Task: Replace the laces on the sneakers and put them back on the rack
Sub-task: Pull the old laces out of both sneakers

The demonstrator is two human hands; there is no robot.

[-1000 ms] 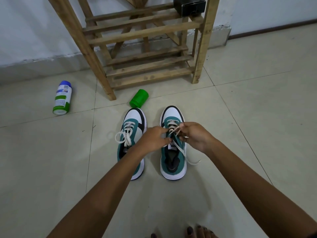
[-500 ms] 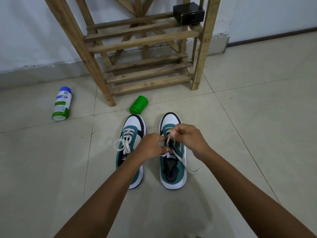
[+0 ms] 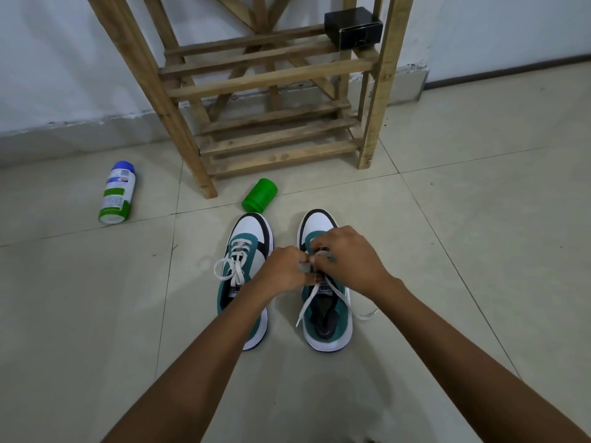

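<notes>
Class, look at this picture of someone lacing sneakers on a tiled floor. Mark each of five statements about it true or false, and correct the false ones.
1. Both hands, left hand and right hand, work the white lace on the right-side green-and-white sneaker. True.
2. The left-side green-and-white sneaker has no lace. False: its lace is tied in a bow.
3. The green plastic jar stands upright on the rack. False: it lies on the floor.
4. A small black box sits on the wooden slatted rack. True.
5. Both sneakers are on the rack. False: they are on the floor.

Rough wooden rack [image 3: 271, 81], glossy floor tiles [image 3: 479, 251]
</notes>
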